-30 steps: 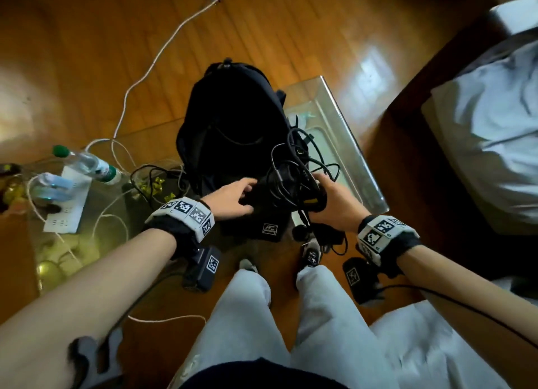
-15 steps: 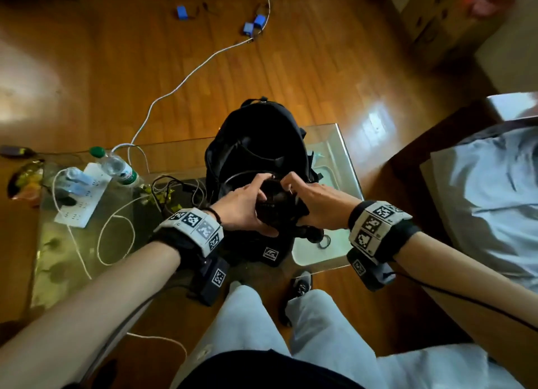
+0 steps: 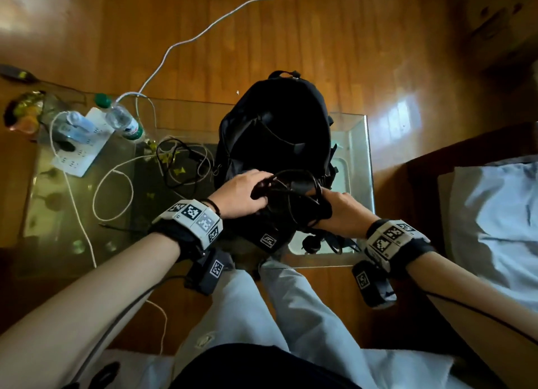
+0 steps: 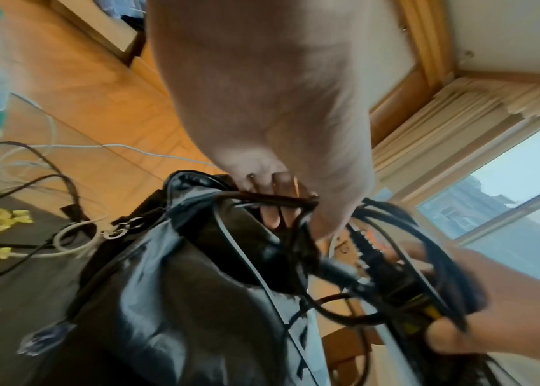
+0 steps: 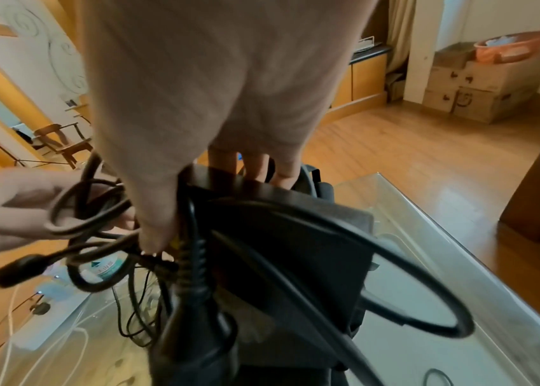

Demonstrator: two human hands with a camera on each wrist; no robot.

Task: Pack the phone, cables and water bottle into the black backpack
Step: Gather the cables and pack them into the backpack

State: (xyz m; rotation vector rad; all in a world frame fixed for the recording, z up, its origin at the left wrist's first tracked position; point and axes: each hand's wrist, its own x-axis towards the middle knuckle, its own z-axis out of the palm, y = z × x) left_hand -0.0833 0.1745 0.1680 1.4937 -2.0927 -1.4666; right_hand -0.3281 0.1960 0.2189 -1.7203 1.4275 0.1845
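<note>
The black backpack (image 3: 276, 132) stands on the glass table (image 3: 361, 144), its mouth toward me. Over that mouth my right hand (image 3: 320, 199) grips a black power adapter (image 5: 294, 235) wrapped in thick black cables (image 5: 394, 274). My left hand (image 3: 259, 190) curls its fingers (image 4: 275, 209) round loops of the same cable bundle at the bag's rim. More black and white cables (image 3: 180, 161) lie tangled on the table left of the bag. A clear water bottle (image 3: 122, 120) with a green cap stands at the back left. No phone shows in any view.
A white power strip (image 3: 84, 144) with a second small bottle (image 3: 74, 126) on it sits at the table's left. A white cord (image 3: 203, 30) runs off over the wood floor. A bed (image 3: 495, 214) is at my right, and cardboard boxes (image 5: 480, 86) stand far right.
The cable bundle in my right hand has moved from the bag's right side to over its mouth. My left hand has shifted from the bag's front onto the cable loops.
</note>
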